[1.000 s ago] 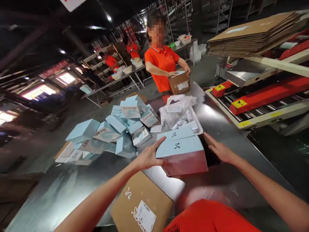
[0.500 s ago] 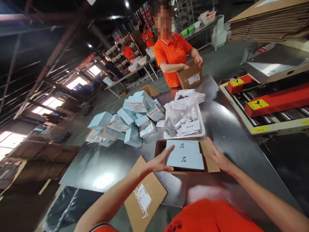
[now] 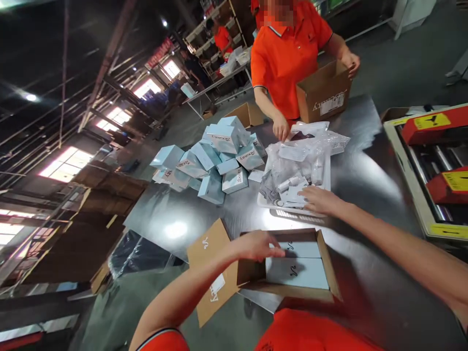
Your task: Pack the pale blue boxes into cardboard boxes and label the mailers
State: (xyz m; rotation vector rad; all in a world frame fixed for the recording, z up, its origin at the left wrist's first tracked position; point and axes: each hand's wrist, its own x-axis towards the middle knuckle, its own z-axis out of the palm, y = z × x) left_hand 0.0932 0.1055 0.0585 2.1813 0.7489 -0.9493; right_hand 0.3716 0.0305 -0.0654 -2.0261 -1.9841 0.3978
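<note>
Blue boxes are now sitting deeper in the carton, leaving the left hand released; the right hand is reaching papers, its grip unclear

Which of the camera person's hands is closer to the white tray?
Right. The right hand is at the near edge of the tray; the left hand is farther, over the carton.

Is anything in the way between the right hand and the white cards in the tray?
Nothing visible is: the right hand reaches over the tray's near side, fingertips at the white cards. Clear plastic packaging lies beyond them.
</note>
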